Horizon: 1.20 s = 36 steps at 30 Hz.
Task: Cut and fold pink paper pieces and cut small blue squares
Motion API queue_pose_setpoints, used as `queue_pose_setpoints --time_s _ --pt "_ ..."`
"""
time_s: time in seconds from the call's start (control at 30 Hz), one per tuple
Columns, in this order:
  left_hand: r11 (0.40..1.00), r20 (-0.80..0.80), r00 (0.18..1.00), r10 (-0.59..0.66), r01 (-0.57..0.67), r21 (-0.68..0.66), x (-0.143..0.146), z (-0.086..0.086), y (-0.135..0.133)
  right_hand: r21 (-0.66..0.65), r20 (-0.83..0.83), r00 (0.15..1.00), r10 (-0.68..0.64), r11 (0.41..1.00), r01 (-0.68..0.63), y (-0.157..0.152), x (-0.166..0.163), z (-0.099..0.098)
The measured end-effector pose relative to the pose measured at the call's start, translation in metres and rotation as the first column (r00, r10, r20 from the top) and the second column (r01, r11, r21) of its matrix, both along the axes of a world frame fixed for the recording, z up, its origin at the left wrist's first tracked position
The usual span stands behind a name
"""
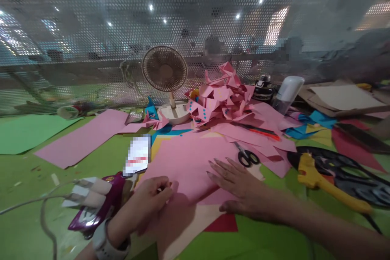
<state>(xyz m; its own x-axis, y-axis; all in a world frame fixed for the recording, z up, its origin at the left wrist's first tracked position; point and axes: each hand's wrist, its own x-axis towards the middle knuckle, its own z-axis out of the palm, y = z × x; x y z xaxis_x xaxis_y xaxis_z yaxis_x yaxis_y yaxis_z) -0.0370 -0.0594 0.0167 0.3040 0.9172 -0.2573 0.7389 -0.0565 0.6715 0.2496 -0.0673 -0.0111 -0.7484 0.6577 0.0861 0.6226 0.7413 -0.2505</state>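
Note:
A large pink paper sheet (183, 158) lies in front of me, its near edge raised in a soft, unpressed fold. My left hand (152, 197), wearing a watch (111, 243), is closed at the sheet's left side, thumb and fingers pinching the paper. Flat on the right part of the sheet rests my right hand (234, 183), fingers spread. Just beyond its fingertips are black-handled scissors (248, 157). Beneath the pink sheet show a pale paper (179, 227) and a corner of red paper (224, 223).
Folded pink paper pieces (219, 97) are heaped at the back beside a small fan (166, 69). A yellow glue gun (332, 189) lies right on a black tray (359, 178). Left are a phone (138, 154) and a purple power strip with white plugs (94, 195).

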Motion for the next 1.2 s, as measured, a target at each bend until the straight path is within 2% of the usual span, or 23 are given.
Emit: queue_pose_setpoints --time_s 0.17,0.3,0.5,0.6,0.67,0.7,0.77,0.8,0.87,0.93,1.2 --pt "0.982 -0.208 0.977 -0.051 0.087 0.169 -0.001 -0.001 0.0 -0.012 -0.003 1.0 0.012 1.0 -0.012 0.0 -0.001 0.002" --pt "0.968 -0.356 0.933 -0.05 0.133 0.211 0.001 0.001 -0.003 0.009 -0.018 0.999 0.033 0.999 -0.032 -0.002 -0.002 0.007" --pt "0.952 -0.485 0.874 0.008 0.142 0.272 0.006 0.007 -0.007 -0.091 -0.023 0.997 0.07 0.993 -0.072 0.0 -0.001 0.003" --pt "0.92 -0.548 0.83 0.099 0.133 0.367 0.005 0.005 -0.008 -0.14 -0.03 0.997 0.066 0.988 -0.07 0.001 0.0 -0.001" --pt "0.868 -0.542 0.832 0.115 0.181 0.462 0.003 0.002 -0.008 -0.16 -0.028 0.998 0.061 0.985 -0.064 0.002 0.0 -0.003" --pt "0.828 -0.529 0.845 0.077 0.242 0.506 0.003 0.001 -0.009 -0.167 -0.022 0.998 0.055 0.984 -0.058 0.002 -0.001 -0.003" --pt "0.717 -0.516 0.852 -0.089 0.414 0.56 0.005 -0.002 -0.011 -0.174 -0.012 0.999 0.044 0.984 -0.045 0.003 -0.002 -0.004" --pt "0.655 -0.523 0.833 -0.181 0.499 0.568 0.007 -0.003 -0.012 -0.173 -0.011 0.999 0.038 0.984 -0.039 0.003 -0.002 -0.004" --pt "0.575 -0.554 0.773 -0.308 0.615 0.539 0.011 -0.006 -0.014 -0.168 -0.008 1.0 0.031 0.985 -0.031 0.003 -0.003 -0.003" --pt "0.553 -0.578 0.733 -0.359 0.666 0.5 0.015 -0.009 -0.015 -0.166 0.0 0.999 0.035 0.986 -0.035 0.003 -0.004 -0.002" --pt "0.569 -0.626 0.678 -0.384 0.708 0.418 0.014 -0.017 -0.015 -0.117 -0.012 0.998 0.058 0.991 -0.059 0.006 -0.004 -0.001"
